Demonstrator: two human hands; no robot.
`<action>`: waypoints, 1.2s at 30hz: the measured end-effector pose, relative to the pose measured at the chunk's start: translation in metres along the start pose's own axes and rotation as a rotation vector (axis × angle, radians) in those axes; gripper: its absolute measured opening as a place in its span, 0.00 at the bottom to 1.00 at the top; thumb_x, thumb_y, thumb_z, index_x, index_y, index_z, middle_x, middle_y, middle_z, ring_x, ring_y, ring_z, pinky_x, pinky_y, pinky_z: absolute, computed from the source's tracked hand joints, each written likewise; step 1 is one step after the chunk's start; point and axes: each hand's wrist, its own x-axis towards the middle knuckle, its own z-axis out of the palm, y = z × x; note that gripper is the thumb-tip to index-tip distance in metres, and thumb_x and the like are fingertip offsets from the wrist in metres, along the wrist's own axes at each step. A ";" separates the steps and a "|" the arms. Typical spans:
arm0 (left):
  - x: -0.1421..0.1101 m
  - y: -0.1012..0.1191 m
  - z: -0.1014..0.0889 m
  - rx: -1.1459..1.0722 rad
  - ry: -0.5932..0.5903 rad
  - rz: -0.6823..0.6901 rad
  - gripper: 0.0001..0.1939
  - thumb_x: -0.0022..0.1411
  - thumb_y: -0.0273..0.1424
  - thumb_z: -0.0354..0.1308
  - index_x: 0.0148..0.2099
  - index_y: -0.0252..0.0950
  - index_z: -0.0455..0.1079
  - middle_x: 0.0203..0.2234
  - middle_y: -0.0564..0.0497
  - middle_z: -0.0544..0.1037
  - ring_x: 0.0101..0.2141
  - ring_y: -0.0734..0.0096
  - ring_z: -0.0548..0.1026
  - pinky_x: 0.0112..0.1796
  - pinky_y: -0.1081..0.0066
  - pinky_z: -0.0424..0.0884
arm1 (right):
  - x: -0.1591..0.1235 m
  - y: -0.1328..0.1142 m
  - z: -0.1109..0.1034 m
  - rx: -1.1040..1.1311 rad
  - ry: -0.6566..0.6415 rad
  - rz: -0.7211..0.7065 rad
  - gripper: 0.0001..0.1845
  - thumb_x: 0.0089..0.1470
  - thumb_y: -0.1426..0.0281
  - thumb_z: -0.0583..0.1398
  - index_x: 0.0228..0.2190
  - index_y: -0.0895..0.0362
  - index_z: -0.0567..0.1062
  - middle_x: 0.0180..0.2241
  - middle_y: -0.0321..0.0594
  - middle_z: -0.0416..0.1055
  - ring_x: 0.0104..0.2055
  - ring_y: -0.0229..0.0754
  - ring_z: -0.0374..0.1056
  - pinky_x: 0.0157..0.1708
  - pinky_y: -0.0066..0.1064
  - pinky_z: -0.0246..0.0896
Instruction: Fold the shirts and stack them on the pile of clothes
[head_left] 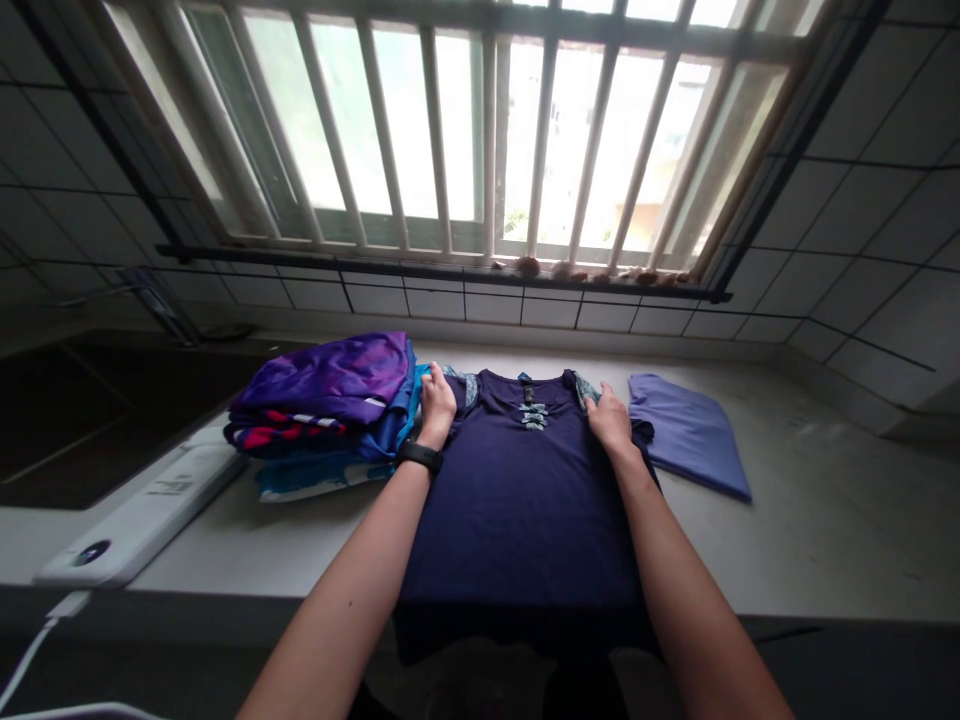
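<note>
navy T-shirt [517, 520]: spread flat on the surface [825, 500], hem past its edge, no fold visible | left hand [436, 400]: fingers together on one shoulder, grip unclear | right hand [609, 420]: fingers together on other shoulder, grip unclear | already folded: clothes stack [322, 400], lilac garment [686, 435]

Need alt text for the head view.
The left hand and right hand rest on the shoulders of a navy T-shirt on a counter below a barred window. Folded purple-blue clothes lie left, a folded lilac garment right.

Barred window [480, 130] above white-tiled wall [847, 250]
</note>
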 end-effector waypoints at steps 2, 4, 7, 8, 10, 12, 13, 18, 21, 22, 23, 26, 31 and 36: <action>-0.001 0.001 -0.004 0.034 -0.025 0.051 0.23 0.73 0.44 0.42 0.31 0.39 0.67 0.28 0.41 0.78 0.40 0.52 0.77 0.38 0.65 0.69 | -0.001 -0.001 -0.002 -0.020 0.011 -0.003 0.29 0.66 0.66 0.56 0.65 0.65 0.66 0.56 0.60 0.74 0.58 0.56 0.72 0.53 0.37 0.64; -0.005 0.003 -0.006 0.091 -0.114 0.143 0.22 0.70 0.44 0.48 0.26 0.39 0.67 0.23 0.45 0.76 0.34 0.56 0.77 0.34 0.67 0.67 | -0.002 -0.003 -0.004 -0.049 0.006 -0.003 0.28 0.66 0.67 0.57 0.64 0.65 0.69 0.56 0.60 0.74 0.57 0.56 0.72 0.52 0.36 0.64; -0.013 0.007 -0.007 0.159 -0.326 0.276 0.15 0.58 0.41 0.63 0.26 0.37 0.71 0.22 0.49 0.75 0.33 0.60 0.77 0.34 0.69 0.68 | -0.004 -0.004 -0.008 -0.086 -0.019 -0.023 0.23 0.66 0.68 0.57 0.59 0.61 0.75 0.54 0.57 0.75 0.55 0.54 0.74 0.50 0.35 0.65; -0.016 0.008 -0.006 0.183 -0.356 0.291 0.13 0.53 0.40 0.68 0.28 0.37 0.72 0.25 0.49 0.76 0.35 0.60 0.78 0.36 0.69 0.69 | -0.004 -0.005 -0.009 -0.093 -0.025 -0.028 0.22 0.66 0.68 0.57 0.58 0.61 0.76 0.54 0.57 0.76 0.54 0.54 0.74 0.49 0.34 0.65; -0.021 0.009 -0.004 0.235 -0.306 0.260 0.19 0.45 0.38 0.74 0.36 0.37 0.72 0.34 0.47 0.79 0.43 0.57 0.78 0.43 0.67 0.72 | -0.005 -0.006 -0.011 -0.098 -0.024 -0.029 0.20 0.65 0.70 0.57 0.54 0.59 0.79 0.52 0.55 0.77 0.53 0.53 0.75 0.48 0.33 0.65; -0.023 0.010 -0.001 0.255 -0.220 0.183 0.28 0.44 0.39 0.76 0.44 0.36 0.69 0.44 0.42 0.78 0.49 0.55 0.77 0.49 0.64 0.73 | -0.006 -0.009 -0.012 -0.088 -0.012 -0.016 0.19 0.62 0.72 0.57 0.52 0.59 0.80 0.50 0.54 0.79 0.52 0.52 0.75 0.46 0.32 0.66; -0.024 0.009 0.001 0.238 -0.213 0.149 0.31 0.46 0.38 0.76 0.49 0.35 0.67 0.47 0.40 0.77 0.50 0.56 0.77 0.50 0.63 0.73 | -0.006 -0.010 -0.013 -0.078 -0.007 -0.008 0.19 0.61 0.72 0.57 0.51 0.59 0.80 0.49 0.53 0.80 0.52 0.53 0.76 0.46 0.32 0.66; -0.019 0.006 0.002 0.119 -0.386 0.165 0.40 0.50 0.20 0.66 0.65 0.32 0.60 0.48 0.40 0.80 0.45 0.61 0.80 0.48 0.67 0.74 | -0.005 -0.012 -0.013 -0.022 -0.022 0.001 0.17 0.59 0.66 0.62 0.48 0.56 0.80 0.44 0.49 0.81 0.49 0.54 0.76 0.45 0.33 0.66; -0.016 0.008 -0.001 0.173 -0.387 0.253 0.38 0.48 0.16 0.59 0.64 0.31 0.66 0.43 0.43 0.82 0.45 0.59 0.80 0.50 0.66 0.74 | -0.003 -0.010 -0.010 0.020 -0.023 -0.067 0.20 0.57 0.68 0.62 0.52 0.56 0.78 0.47 0.47 0.80 0.50 0.52 0.75 0.48 0.34 0.67; -0.016 0.009 -0.002 0.193 -0.378 0.287 0.35 0.49 0.15 0.57 0.61 0.31 0.70 0.42 0.44 0.81 0.45 0.59 0.79 0.51 0.65 0.73 | -0.002 -0.010 -0.009 0.025 -0.017 -0.093 0.21 0.57 0.70 0.61 0.52 0.56 0.78 0.48 0.47 0.80 0.51 0.52 0.75 0.49 0.34 0.66; -0.016 0.012 -0.004 0.207 -0.359 0.325 0.32 0.49 0.15 0.55 0.57 0.32 0.74 0.41 0.44 0.81 0.45 0.58 0.79 0.52 0.64 0.73 | -0.002 -0.010 -0.009 0.027 -0.004 -0.117 0.21 0.57 0.72 0.59 0.52 0.56 0.78 0.48 0.47 0.79 0.51 0.51 0.75 0.51 0.35 0.66; -0.023 0.023 -0.011 0.187 -0.237 0.469 0.24 0.50 0.15 0.52 0.45 0.36 0.80 0.42 0.45 0.77 0.48 0.59 0.77 0.54 0.64 0.72 | -0.004 -0.013 -0.014 0.072 0.106 -0.192 0.19 0.60 0.71 0.55 0.49 0.55 0.79 0.48 0.48 0.76 0.49 0.51 0.74 0.50 0.35 0.66; -0.038 0.041 -0.035 0.084 -0.114 0.619 0.19 0.54 0.16 0.50 0.40 0.38 0.78 0.47 0.46 0.75 0.50 0.63 0.74 0.56 0.64 0.71 | -0.008 -0.008 -0.045 0.229 0.268 -0.267 0.15 0.60 0.68 0.54 0.46 0.54 0.76 0.46 0.46 0.74 0.48 0.49 0.72 0.49 0.36 0.66; -0.039 0.049 -0.054 0.239 -0.281 0.594 0.19 0.51 0.16 0.50 0.39 0.37 0.77 0.42 0.44 0.81 0.49 0.59 0.77 0.54 0.64 0.71 | -0.014 0.008 -0.077 0.276 -0.010 -0.186 0.12 0.52 0.73 0.57 0.40 0.54 0.71 0.39 0.44 0.76 0.39 0.48 0.75 0.43 0.37 0.69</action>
